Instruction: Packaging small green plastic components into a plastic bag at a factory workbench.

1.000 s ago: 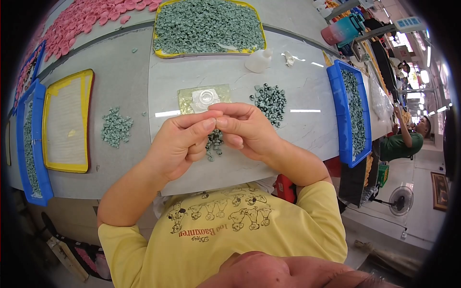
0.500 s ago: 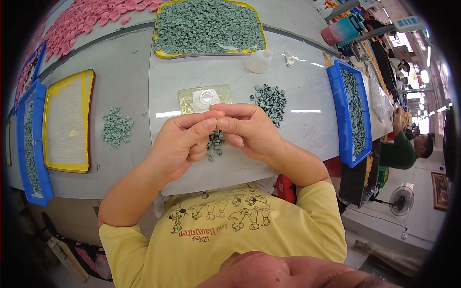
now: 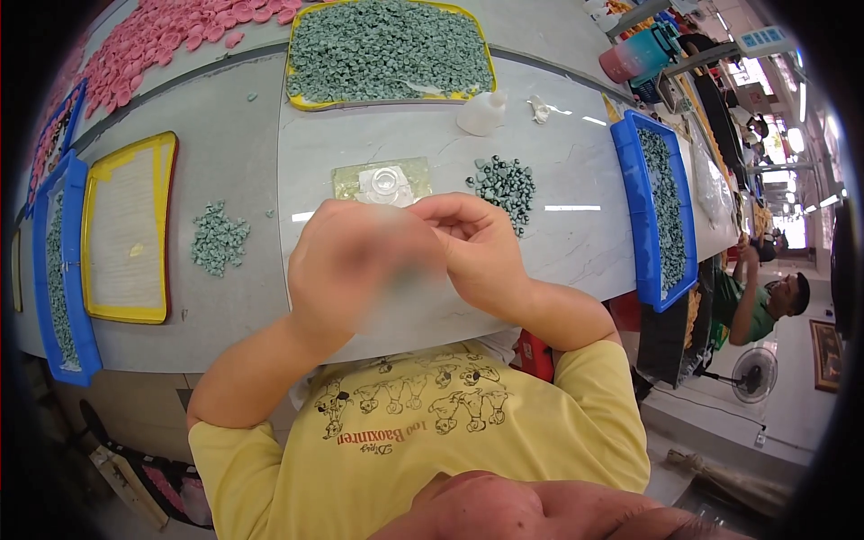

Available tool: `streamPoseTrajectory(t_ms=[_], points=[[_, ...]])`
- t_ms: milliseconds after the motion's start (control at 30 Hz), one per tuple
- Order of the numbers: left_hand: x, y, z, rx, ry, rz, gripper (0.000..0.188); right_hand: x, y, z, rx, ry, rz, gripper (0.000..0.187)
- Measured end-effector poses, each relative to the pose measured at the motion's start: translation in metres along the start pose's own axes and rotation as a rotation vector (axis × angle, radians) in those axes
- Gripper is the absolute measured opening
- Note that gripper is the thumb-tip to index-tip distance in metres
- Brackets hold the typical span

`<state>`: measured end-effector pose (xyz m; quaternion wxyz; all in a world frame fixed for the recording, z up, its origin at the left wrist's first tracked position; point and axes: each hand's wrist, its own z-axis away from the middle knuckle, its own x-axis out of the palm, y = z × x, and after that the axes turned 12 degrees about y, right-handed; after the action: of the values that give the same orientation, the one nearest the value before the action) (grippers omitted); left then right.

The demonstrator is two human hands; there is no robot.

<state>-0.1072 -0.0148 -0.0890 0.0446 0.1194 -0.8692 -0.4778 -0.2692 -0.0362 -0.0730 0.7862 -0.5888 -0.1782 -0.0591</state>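
My left hand (image 3: pixel 335 270) and my right hand (image 3: pixel 486 261) meet over the table in front of my chest. Blur smears the fingers of the left one, so its grip is unclear. On the right, thumb and forefinger are bent together; anything between them is hidden. Just beyond my hands, a small clear round dish (image 3: pixel 387 181) sits on a yellowish-green pad (image 3: pixel 346 183). To its right lies a pile of small green pieces with dark shiny beads (image 3: pixel 506 191). Further left is a heap of small plain green pieces (image 3: pixel 219 238).
A yellow-rimmed tray of green pieces (image 3: pixel 387 54) stands at the back, near a white squeeze bottle (image 3: pixel 480 115). Blue bins flank the work area, one right (image 3: pixel 632 193), one left (image 3: pixel 83 337). A yellow-rimmed tray (image 3: pixel 168 225) lies left. A person in green (image 3: pixel 756 306) is far right.
My left hand has turned and its fingers now blur near the right one. The fingertips no longer visibly press together. The right hand has barely shifted.
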Motion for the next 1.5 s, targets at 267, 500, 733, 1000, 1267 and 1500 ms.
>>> streamPoseTrajectory(t_ms=[267,500,733,1000,1267,1500], points=[[0.006,-0.002,0.003,-0.003,0.023,-0.005,0.015,-0.001,0.011,0.0,-0.138,0.04,0.003,0.012],[0.003,-0.009,0.005,-0.004,0.075,-0.041,0.015,0.002,0.019,-0.005,-0.274,0.034,0.036,0.012],[0.001,-0.008,0.007,-0.046,0.096,-0.011,0.014,0.007,0.018,-0.002,-0.268,0.026,-0.007,0.01],[0.01,-0.007,0.01,-0.094,0.13,0.09,0.013,0.001,0.017,-0.001,-0.306,-0.039,-0.044,0.011],[0.019,-0.016,0.014,-0.088,0.129,0.143,0.013,-0.007,0.018,-0.004,-0.327,-0.046,-0.062,0.011],[0.032,-0.014,0.011,0.002,0.091,0.175,0.016,-0.018,0.014,-0.002,-0.323,-0.054,-0.083,0.012]])
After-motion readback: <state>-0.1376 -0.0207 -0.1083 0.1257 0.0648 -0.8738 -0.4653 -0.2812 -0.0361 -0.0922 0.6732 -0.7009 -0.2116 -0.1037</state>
